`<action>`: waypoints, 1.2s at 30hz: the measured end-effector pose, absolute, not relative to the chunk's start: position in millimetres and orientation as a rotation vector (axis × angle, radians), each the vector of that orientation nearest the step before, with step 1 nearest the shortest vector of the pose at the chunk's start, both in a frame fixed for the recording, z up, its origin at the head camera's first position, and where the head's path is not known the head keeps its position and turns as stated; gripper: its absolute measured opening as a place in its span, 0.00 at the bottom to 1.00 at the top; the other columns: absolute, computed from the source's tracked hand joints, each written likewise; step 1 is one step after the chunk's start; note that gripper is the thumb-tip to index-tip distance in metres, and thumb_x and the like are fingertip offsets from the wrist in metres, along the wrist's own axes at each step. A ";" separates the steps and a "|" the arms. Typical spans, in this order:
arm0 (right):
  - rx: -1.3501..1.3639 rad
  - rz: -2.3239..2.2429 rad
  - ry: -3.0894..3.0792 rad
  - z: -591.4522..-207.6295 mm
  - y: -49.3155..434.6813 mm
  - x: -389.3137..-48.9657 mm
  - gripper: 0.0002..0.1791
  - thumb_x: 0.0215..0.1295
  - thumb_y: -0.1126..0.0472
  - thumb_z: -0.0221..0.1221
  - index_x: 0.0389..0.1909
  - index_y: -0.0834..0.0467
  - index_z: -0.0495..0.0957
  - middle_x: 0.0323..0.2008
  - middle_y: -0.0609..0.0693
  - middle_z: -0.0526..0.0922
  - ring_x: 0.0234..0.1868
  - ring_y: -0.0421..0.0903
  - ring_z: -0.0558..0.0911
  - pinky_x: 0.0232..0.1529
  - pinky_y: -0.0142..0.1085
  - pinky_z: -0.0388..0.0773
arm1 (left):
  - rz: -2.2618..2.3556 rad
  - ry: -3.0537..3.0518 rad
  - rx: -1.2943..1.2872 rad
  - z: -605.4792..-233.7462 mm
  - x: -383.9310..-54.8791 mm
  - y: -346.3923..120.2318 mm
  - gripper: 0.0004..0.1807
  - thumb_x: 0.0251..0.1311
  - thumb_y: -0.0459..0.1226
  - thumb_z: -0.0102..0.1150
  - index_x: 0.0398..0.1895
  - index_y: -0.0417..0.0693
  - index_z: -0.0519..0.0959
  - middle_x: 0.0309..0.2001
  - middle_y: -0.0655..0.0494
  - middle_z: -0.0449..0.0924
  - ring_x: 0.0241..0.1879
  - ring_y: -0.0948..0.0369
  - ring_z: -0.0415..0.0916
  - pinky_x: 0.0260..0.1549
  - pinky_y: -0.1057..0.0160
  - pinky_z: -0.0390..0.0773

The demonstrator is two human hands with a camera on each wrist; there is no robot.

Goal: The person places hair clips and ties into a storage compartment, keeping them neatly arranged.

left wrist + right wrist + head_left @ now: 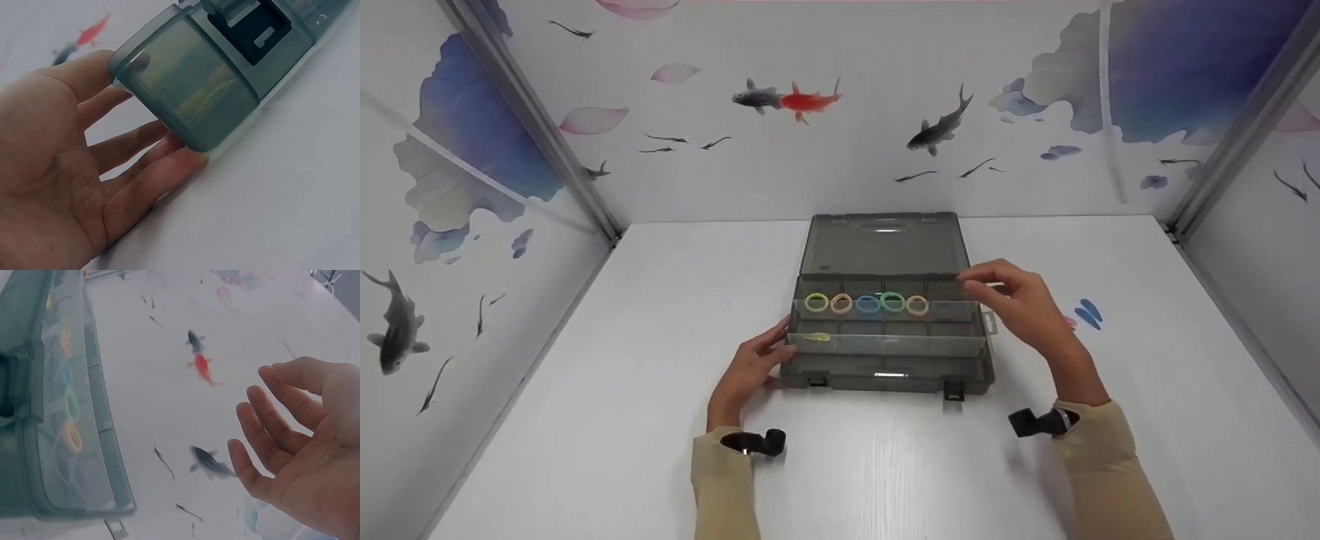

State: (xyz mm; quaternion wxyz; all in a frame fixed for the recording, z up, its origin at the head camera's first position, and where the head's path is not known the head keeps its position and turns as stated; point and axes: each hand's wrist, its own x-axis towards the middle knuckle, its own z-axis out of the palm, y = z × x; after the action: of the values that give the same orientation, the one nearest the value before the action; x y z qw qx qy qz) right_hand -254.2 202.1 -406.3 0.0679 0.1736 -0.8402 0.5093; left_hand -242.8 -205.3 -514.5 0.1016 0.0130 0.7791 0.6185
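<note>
An open grey-green see-through plastic box (885,382) lies on the table, its lid folded back. Several coloured rings (868,304), resembling small hair ties, stand in a row in the rear compartments. A small yellow piece (816,337) lies in a front compartment at the left. My left hand (750,367) holds the box's left end, thumb at the upper edge and fingers at the lower side in the left wrist view. My right hand (1020,304) hovers by the box's right rear corner. Its fingers are loosely bent with nothing visible between them in the right wrist view.
Blue slim oval pieces (1087,313) and a partly hidden pink piece (1069,322) lie right of the box, near my right wrist. Two latches (953,391) hang on the box's front. White panels (870,150) printed with fish surround the table.
</note>
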 end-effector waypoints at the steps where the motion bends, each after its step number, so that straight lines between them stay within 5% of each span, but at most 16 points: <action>1: 0.503 1.529 -2.527 -406.2 207.2 -254.2 0.14 0.74 0.56 0.57 0.52 0.59 0.84 0.51 0.50 0.82 0.50 0.27 0.77 0.54 0.22 0.71 | 1.824 2.302 0.035 -514.8 -242.7 -205.1 0.33 0.69 0.42 0.61 0.76 0.64 0.64 0.77 0.46 0.59 0.71 0.42 0.65 0.38 0.53 0.85; 8: 0.386 1.533 -2.525 -411.2 243.3 -259.0 0.19 0.74 0.50 0.56 0.55 0.58 0.83 0.52 0.45 0.82 0.52 0.28 0.77 0.48 0.24 0.73 | 1.841 2.310 0.015 -517.2 -242.7 -203.3 0.32 0.68 0.42 0.61 0.75 0.62 0.65 0.76 0.45 0.62 0.70 0.41 0.67 0.35 0.55 0.85; 13: 0.266 1.529 -2.577 -419.9 266.6 -261.1 0.23 0.74 0.45 0.55 0.58 0.57 0.80 0.50 0.32 0.78 0.53 0.29 0.74 0.55 0.29 0.69 | 1.844 2.300 0.023 -517.1 -241.9 -203.1 0.33 0.68 0.42 0.61 0.75 0.61 0.65 0.75 0.44 0.64 0.69 0.41 0.68 0.36 0.53 0.85; 20: 0.078 1.438 -2.686 -435.3 296.9 -266.8 0.28 0.72 0.40 0.55 0.60 0.57 0.79 0.47 0.29 0.76 0.49 0.26 0.72 0.55 0.32 0.67 | 1.823 2.303 0.088 -517.8 -242.5 -206.3 0.35 0.67 0.44 0.63 0.76 0.61 0.63 0.74 0.43 0.65 0.70 0.43 0.67 0.43 0.48 0.85; 23: -0.007 1.429 -2.741 -444.9 309.7 -269.2 0.29 0.72 0.40 0.55 0.62 0.57 0.78 0.50 0.36 0.78 0.50 0.29 0.72 0.54 0.33 0.68 | 1.820 2.302 0.100 -518.2 -242.7 -206.4 0.37 0.65 0.45 0.65 0.76 0.61 0.63 0.74 0.43 0.64 0.70 0.43 0.67 0.46 0.46 0.84; 29: -0.123 1.435 -2.873 -464.2 321.4 -273.1 0.32 0.72 0.40 0.55 0.66 0.59 0.75 0.67 0.64 0.72 0.66 0.59 0.71 0.60 0.48 0.69 | 1.817 2.305 0.080 -517.5 -244.4 -204.7 0.38 0.63 0.44 0.67 0.76 0.62 0.64 0.74 0.44 0.64 0.70 0.44 0.68 0.43 0.49 0.84; 36: -0.157 1.396 -2.969 -477.1 326.5 -277.9 0.34 0.69 0.43 0.60 0.64 0.65 0.74 0.70 0.68 0.68 0.73 0.66 0.62 0.68 0.57 0.62 | 1.812 2.324 0.065 -517.7 -244.6 -205.5 0.37 0.64 0.41 0.66 0.76 0.64 0.64 0.74 0.43 0.64 0.69 0.42 0.69 0.44 0.47 0.84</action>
State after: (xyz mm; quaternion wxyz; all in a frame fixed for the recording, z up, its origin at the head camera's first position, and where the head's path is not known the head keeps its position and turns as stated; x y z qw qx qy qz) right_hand -277.9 326.5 -477.1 -0.0716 -0.0478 -0.9016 0.4239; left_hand -244.6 -205.5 -517.7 0.0965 0.0221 0.7847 0.6119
